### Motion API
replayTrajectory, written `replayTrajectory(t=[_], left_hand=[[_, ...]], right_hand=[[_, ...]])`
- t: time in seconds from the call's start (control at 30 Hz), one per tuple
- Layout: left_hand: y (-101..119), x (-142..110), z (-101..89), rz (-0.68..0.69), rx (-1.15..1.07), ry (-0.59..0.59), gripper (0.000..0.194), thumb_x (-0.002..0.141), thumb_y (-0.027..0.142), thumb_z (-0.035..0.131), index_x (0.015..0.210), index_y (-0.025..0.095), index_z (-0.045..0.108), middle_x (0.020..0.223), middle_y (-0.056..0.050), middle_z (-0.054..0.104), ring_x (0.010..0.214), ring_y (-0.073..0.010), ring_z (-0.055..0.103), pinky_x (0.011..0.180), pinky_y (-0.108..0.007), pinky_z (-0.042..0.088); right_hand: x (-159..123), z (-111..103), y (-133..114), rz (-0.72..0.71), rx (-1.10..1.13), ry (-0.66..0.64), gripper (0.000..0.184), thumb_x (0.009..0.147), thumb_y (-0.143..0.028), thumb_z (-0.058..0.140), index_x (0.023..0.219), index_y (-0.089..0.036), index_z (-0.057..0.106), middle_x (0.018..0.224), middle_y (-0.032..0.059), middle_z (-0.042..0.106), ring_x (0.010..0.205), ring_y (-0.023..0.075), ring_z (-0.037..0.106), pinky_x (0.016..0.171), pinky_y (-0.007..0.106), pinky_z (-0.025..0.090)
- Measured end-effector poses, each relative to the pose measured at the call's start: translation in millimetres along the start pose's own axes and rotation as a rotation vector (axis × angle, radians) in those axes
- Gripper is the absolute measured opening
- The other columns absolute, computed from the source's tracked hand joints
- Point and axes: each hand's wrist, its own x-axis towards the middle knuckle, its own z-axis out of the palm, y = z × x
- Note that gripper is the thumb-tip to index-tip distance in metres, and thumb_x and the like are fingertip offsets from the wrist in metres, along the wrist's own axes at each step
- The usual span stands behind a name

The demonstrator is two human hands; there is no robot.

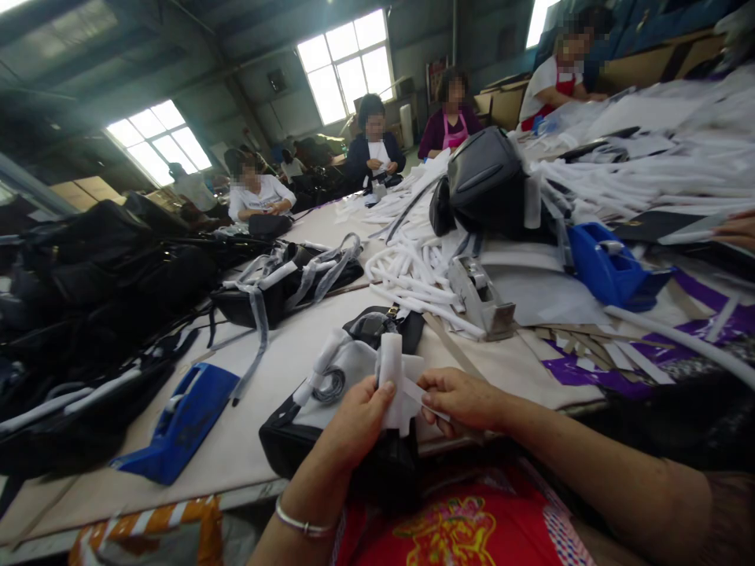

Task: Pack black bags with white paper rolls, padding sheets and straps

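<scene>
Red apron [445,525] below closed fingers [436,401]: left hand [361,409] pinches white padding [390,362], seemingly steadying it; right hand [457,395] grips a strip [416,391].

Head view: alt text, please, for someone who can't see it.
The left hand holds a white wrap at a black bag while the right hand pinches a white strip beside the wrap. A blue dispenser lies left; white tubes lie heaped beyond.
</scene>
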Motion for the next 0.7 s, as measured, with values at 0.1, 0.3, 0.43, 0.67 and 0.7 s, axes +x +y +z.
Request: replayTrajectory(t=[0.1, 0.3, 0.43, 0.67, 0.7], left_hand=[[2, -3, 1.8, 0.041, 0.148, 0.030, 0.042, 0.093, 0.051, 0.045, 0.096, 0.013, 0.064, 0.085, -0.006, 0.066, 0.073, -0.0190, 0.056, 0.065, -0.028, 0.041], [3, -12, 10.4, 0.067, 0.379, 0.113, 0.036, 0.096, 0.044, 0.039, 0.090, 0.017, 0.062, 0.087, -0.009, 0.069, 0.079, -0.0233, 0.061, 0.068, -0.031, 0.041], [3, -16, 13.9, 0.054, 0.449, 0.137, 0.036, 0.096, 0.044, 0.037, 0.093, 0.018, 0.061, 0.091, -0.013, 0.070, 0.083, -0.0279, 0.065, 0.070, -0.034, 0.042], [7, -23, 13.8, 0.062, 0.487, 0.137, 0.036, 0.096, 0.044, 0.036, 0.098, 0.018, 0.062, 0.096, -0.016, 0.071, 0.089, -0.0330, 0.068, 0.073, -0.038, 0.046], [6, -23, 14.4, 0.062, 0.484, 0.142, 0.037, 0.096, 0.045, 0.036, 0.099, 0.018, 0.062, 0.096, -0.016, 0.071, 0.089, -0.0332, 0.068, 0.073, -0.038, 0.046]], right_hand=[[6, 0, 10, 0.022, -0.069, 0.036, 0.021, 0.087, -0.036, 0.055, 0.099, -0.020, 0.062, 0.064, -0.0038, 0.064, 0.032, 0.0083, 0.050, 0.029, 0.018, 0.032], [11, -3, 23, -0.048, -0.230, 0.093, 0.017, 0.090, -0.033, 0.053, 0.099, -0.020, 0.057, 0.056, -0.0069, 0.060, 0.029, 0.0060, 0.043, 0.028, 0.016, 0.028], [14, -4, 26, -0.142, -0.270, 0.093, 0.021, 0.091, -0.036, 0.052, 0.084, -0.018, 0.059, 0.074, -0.0012, 0.066, 0.038, 0.0050, 0.050, 0.035, 0.017, 0.035], [18, -4, 19, -0.156, -0.380, 0.198, 0.019, 0.084, -0.030, 0.057, 0.075, -0.019, 0.069, 0.058, -0.0025, 0.060, 0.038, 0.0082, 0.048, 0.039, 0.021, 0.036], [19, -1, 16, -0.157, -0.358, 0.202, 0.017, 0.083, -0.029, 0.058, 0.074, -0.019, 0.069, 0.053, -0.0035, 0.057, 0.038, 0.0088, 0.047, 0.039, 0.021, 0.036]])
